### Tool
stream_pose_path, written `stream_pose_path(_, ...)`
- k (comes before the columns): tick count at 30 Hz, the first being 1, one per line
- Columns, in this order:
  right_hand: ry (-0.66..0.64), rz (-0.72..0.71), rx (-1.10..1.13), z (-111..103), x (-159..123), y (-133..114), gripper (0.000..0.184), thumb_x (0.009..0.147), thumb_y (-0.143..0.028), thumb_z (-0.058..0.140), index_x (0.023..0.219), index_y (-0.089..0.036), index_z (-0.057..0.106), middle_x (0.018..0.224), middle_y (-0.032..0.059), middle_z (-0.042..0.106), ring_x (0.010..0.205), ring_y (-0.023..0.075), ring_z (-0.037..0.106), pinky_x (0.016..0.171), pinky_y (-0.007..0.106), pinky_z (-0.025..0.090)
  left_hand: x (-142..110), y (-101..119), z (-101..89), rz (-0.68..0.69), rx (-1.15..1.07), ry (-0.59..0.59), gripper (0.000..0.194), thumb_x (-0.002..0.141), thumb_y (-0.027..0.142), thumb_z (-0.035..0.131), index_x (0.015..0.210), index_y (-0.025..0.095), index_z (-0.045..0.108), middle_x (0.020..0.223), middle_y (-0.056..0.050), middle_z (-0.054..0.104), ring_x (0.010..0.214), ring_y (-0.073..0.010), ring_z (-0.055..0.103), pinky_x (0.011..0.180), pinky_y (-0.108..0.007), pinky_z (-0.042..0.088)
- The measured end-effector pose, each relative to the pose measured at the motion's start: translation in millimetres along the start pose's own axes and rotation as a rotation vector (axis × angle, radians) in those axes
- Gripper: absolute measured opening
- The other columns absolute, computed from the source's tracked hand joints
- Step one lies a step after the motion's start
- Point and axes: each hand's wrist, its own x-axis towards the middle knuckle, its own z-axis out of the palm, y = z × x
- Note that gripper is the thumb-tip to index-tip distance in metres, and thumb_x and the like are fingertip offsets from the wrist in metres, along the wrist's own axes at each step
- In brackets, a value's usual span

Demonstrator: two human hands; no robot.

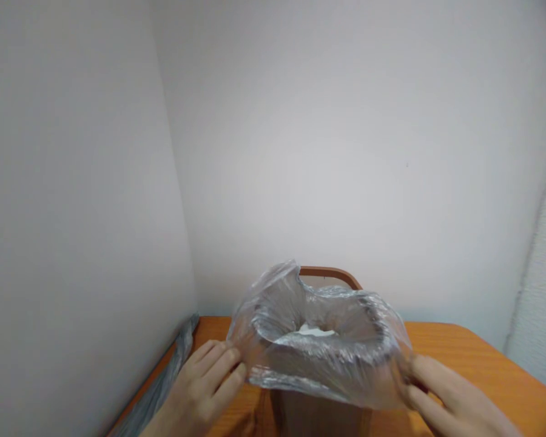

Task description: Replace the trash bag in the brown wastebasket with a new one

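A: Where's the bag?

B: Clear plastic, spread open above the brown bin, mid-worktop. Bin base out of view.

A: Hands?

B: Well apart, one each side. Left hand and right hand both pinch the bag's edge, clamped on the film.

A: Anything inside?

B: White scrap low in the bag. Can't tell what.

A: What could go wrong?

B: Thin film, so a loose pinch could let an edge slip and drop into the bin. Pulling hard against the rim could tear it. Grey bundle along the worktop's left edge could snag a sleeve.
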Motion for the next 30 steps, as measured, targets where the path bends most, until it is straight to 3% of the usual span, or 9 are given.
stream_pose_path(6,-0.063,-0.096,-0.104,17,0,51,0.027,0.091,-0.027,0.051,0.108,-0.028,0.071,0.118,0.0122,0.07,0.113,0.0299,0.065,0.097,0.043,0.053,-18,1,28.4,-0.22,-0.019,-0.336,0.02,0.087,0.007,0.051,0.094,0.022,0.064,0.105,-0.007,0.071,0.096,-0.0249,0.067,0.088,-0.043,0.054)
stream_pose_path(10,0.174,0.051,-0.061,-23,14,73,0.022,0.093,-0.038,0.05,0.103,-0.028,0.067,0.102,0.0103,0.072,0.096,0.0281,0.067,0.083,0.042,0.053,-17,-36,2.2,-0.544,-0.102,-0.112,0.018,0.094,0.016,0.045,0.101,0.023,0.06,0.099,-0.006,0.069,0.092,-0.0223,0.066,0.084,-0.038,0.055)
stream_pose_path(12,0.351,0.138,-0.081,-51,34,59,0.022,0.093,-0.045,0.052,0.1,-0.029,0.065,0.1,0.0087,0.07,0.091,0.0258,0.065,0.082,0.041,0.05,3,-48,-19.3,-0.665,-0.103,0.087,0.016,0.098,0.023,0.046,0.108,0.023,0.058,0.102,-0.006,0.067,0.097,-0.0217,0.064,0.091,-0.039,0.052)
stream_pose_path(14,0.488,0.065,-0.108,-70,60,32,0.028,0.089,-0.054,0.057,0.1,-0.028,0.063,0.098,0.0065,0.069,0.087,0.0249,0.062,0.081,0.041,0.048,35,-45,-38.0,-0.622,-0.135,0.252,0.016,0.098,0.022,0.046,0.109,0.023,0.057,0.109,-0.006,0.064,0.104,-0.0207,0.061,0.096,-0.038,0.05)
stream_pose_path(15,0.443,0.006,-0.103,-74,74,17,0.031,0.088,-0.055,0.058,0.101,-0.028,0.063,0.1,0.0058,0.069,0.089,0.0245,0.061,0.082,0.04,0.047,53,-38,-44.3,-0.553,-0.18,0.279,0.017,0.098,0.021,0.046,0.11,0.023,0.057,0.114,-0.007,0.062,0.109,-0.0203,0.059,0.1,-0.038,0.048)
stream_pose_path(17,0.233,-0.14,-0.097,-70,100,-10,0.03,0.09,-0.051,0.059,0.106,-0.026,0.063,0.105,0.0069,0.068,0.095,0.0243,0.06,0.085,0.039,0.047,87,-20,-48.2,-0.374,-0.275,0.103,0.018,0.097,0.018,0.047,0.106,0.026,0.061,0.131,-0.007,0.055,0.127,-0.0202,0.05,0.108,-0.038,0.043)
stream_pose_path(20,-0.024,-0.257,-0.159,-49,130,-31,0.032,0.082,-0.039,0.069,0.109,-0.023,0.063,0.112,0.0091,0.067,0.107,0.0275,0.057,0.093,0.042,0.043,115,-2,-34.0,-0.277,-0.279,-0.164,0.023,0.094,0.014,0.05,0.104,0.027,0.067,0.155,-0.005,0.036,0.144,-0.0255,0.033,0.117,-0.046,0.034)
stream_pose_path(23,-0.12,-0.151,-0.046,-30,148,-28,0.02,0.077,-0.034,0.069,0.092,-0.021,0.068,0.096,0.0068,0.07,0.091,0.0247,0.06,0.083,0.038,0.044,115,-17,-5.9,-0.437,-0.344,-0.185,0.029,0.093,0.013,0.048,0.112,0.024,0.068,0.146,-0.01,0.047,0.136,-0.0283,0.043,0.114,-0.051,0.036)
stream_pose_path(30,0.058,0.112,0.196,-20,178,14,0.029,0.08,-0.045,0.055,0.075,-0.019,0.066,0.077,0.0059,0.07,0.072,0.0197,0.061,0.066,0.03,0.044,116,-86,66.9,-0.892,-0.717,-0.076,0.042,0.088,0.016,0.05,0.128,0.013,0.061,0.124,-0.014,0.067,0.104,-0.0226,0.063,0.1,-0.04,0.048)
